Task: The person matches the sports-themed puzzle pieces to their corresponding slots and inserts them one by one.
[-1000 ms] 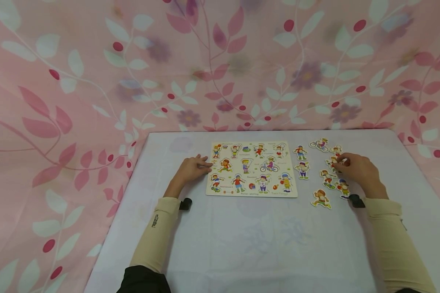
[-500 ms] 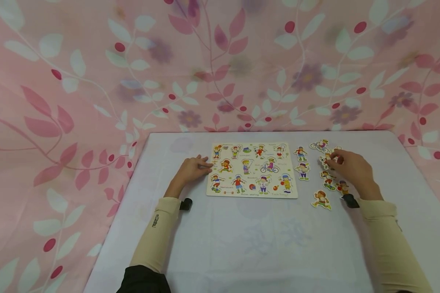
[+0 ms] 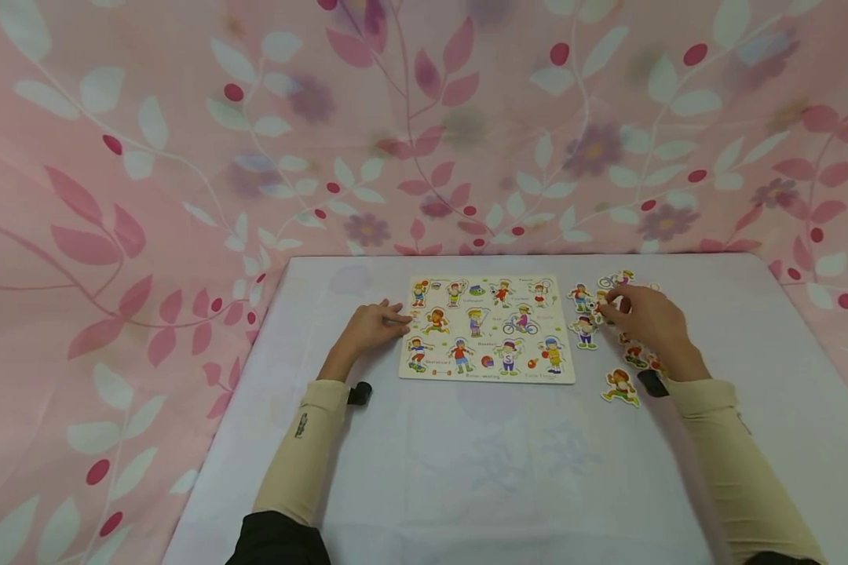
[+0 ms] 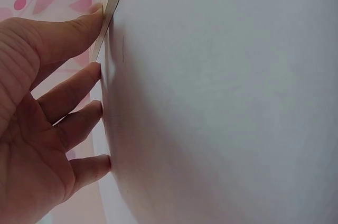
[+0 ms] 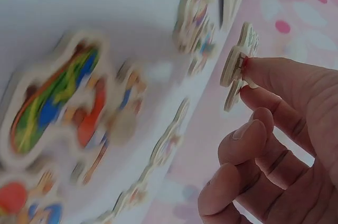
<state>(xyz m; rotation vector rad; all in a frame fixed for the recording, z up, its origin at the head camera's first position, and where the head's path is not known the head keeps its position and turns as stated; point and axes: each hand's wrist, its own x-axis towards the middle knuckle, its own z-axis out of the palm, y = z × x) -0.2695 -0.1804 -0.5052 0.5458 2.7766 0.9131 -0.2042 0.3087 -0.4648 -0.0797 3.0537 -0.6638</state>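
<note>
My right hand pinches a small wooden puzzle piece between thumb and index finger. In the right wrist view the piece is seen edge-on, raised off the table, while the other fingers curl loosely beneath. In the head view it overlaps two loose pieces just right of the puzzle board. That cream board carries printed children playing sports. My left hand rests at the board's left edge. The left wrist view shows its thumb on the board's edge and the other fingertips on the white tablecloth.
Loose figure pieces lie right of the board: a cyclist at the back, a figure in a purple top beside the board, and a runner in front. A pink floral cloth hangs behind the table.
My right hand has lifted a piece from the group at the right and carried it left towards the board. My left hand has stayed at the board's edge.
</note>
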